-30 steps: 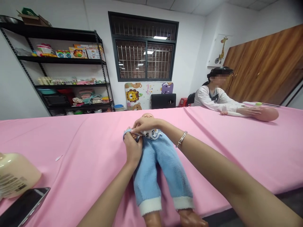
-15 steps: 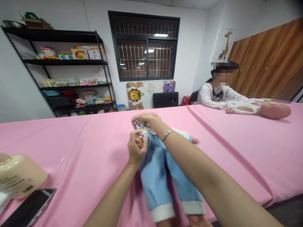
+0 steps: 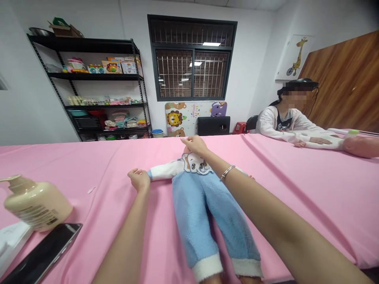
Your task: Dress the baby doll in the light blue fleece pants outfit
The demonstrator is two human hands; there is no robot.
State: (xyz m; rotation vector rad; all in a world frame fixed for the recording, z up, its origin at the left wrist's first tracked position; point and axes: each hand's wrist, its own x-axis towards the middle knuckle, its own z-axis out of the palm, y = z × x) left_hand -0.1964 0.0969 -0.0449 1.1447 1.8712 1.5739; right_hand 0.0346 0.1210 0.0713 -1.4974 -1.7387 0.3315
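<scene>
Dressing looks like the step in hand: the baby doll (image 3: pixel 195 185) lies on its back mid-table on the pink tablecloth (image 3: pixel 296 189), feet toward you, already in blue fleece trousers (image 3: pixel 204 213) and a white top with an elephant print (image 3: pixel 194 163). Your left hand (image 3: pixel 139 180) rests loosely curled at the end of the doll's white sleeve (image 3: pixel 162 172), touching the cuff; whether it actually pinches the doll's hand I cannot tell, since the fingers hide it. Your right hand (image 3: pixel 195 145) sits open at the doll's neck, fingers spread flat and gripping nothing, with a bracelet (image 3: pixel 226 172) on that wrist. The doll's other sleeve is mostly hidden behind your right forearm. My read: both arms are through and the outfit is nearly on. The next move calls for tidying the collar and pulling the hem flat over the waistband, keeping the torso pinned with one hand so it does not slide on the cloth. Near your left are a pump bottle (image 3: pixel 37 203) lying on its side and a phone (image 3: pixel 41 256), both well apart from the doll. Another person (image 3: pixel 286 120) sits at the far right with a second doll (image 3: pixel 359 145).
</scene>
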